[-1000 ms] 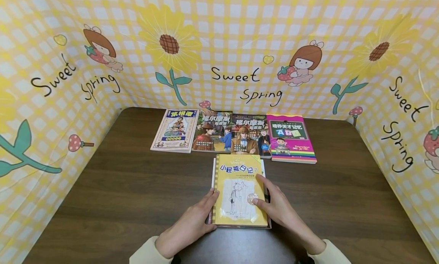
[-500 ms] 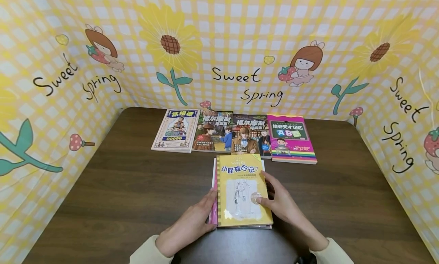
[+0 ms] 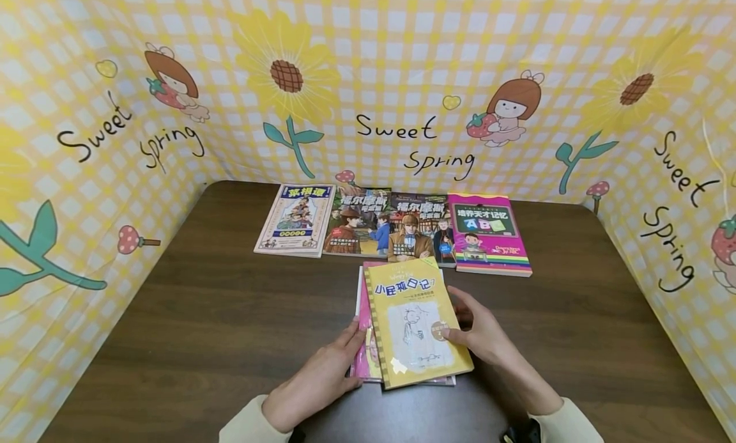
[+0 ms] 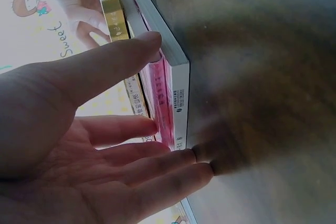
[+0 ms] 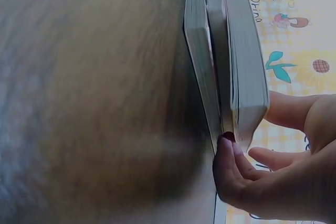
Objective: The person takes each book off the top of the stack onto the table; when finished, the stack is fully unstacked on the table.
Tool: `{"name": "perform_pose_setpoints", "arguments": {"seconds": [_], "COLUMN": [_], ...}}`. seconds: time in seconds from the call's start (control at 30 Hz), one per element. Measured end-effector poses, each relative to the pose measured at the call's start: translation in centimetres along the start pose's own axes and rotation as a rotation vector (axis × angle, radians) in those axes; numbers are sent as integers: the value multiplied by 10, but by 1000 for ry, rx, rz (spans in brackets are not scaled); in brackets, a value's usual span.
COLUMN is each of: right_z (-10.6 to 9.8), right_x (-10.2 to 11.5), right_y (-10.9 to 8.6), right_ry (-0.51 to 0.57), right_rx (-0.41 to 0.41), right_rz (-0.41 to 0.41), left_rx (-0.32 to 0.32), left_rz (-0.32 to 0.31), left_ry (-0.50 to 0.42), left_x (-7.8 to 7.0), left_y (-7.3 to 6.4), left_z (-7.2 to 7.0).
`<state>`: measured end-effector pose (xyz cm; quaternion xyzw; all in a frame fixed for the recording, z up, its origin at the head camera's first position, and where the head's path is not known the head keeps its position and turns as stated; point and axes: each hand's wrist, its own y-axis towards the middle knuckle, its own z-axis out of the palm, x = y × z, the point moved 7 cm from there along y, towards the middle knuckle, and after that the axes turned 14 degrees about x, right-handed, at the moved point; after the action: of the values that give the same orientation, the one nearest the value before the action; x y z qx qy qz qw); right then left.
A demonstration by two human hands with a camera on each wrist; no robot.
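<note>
A yellow book (image 3: 411,302) lies turned askew on a small stack in the head view. Under its left side shows a pink-covered book (image 3: 362,363), and a white-spined book (image 4: 180,114) is lowest in the left wrist view. My right hand (image 3: 489,341) pinches the yellow book at its right edge, thumb on the cover and fingers at its underside. In the right wrist view the fingertips reach in beneath its pages (image 5: 247,61). My left hand (image 3: 322,376) rests against the left side of the stack, fingers extended along the spines and thumb at the near corner.
Along the back of the brown table (image 3: 201,341) lies a row of books: a cream one (image 3: 296,219), two dark detective ones (image 3: 358,222) and a pink ABC book (image 3: 491,238). A yellow checked cloth (image 3: 368,78) walls the back and sides.
The yellow book has shifted right and tilted on the stack, baring the pink cover at left. My right hand has moved right with it; my left hand stays almost still.
</note>
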<state>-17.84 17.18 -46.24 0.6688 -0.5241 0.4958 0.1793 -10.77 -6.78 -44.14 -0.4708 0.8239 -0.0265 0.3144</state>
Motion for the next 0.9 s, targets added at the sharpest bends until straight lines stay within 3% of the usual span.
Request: {"name": "perform_pose_setpoints", "arguments": {"seconds": [0.2,0.47,0.9], "right_z": [-2,-10,-50], "right_x": [-2,-7,-6], "right_y": [-2,-14,-43], "right_ry": [15,154,263], "right_rx": [5,94,15], "right_rz": [7,25,53], "left_rx": [-10,-5,5], "left_rz": [14,11,9], "left_ry": [13,-1,-16], "left_x": [-1,-1,1], "left_y": [0,0,1], "left_z": [0,-1,-1]}}
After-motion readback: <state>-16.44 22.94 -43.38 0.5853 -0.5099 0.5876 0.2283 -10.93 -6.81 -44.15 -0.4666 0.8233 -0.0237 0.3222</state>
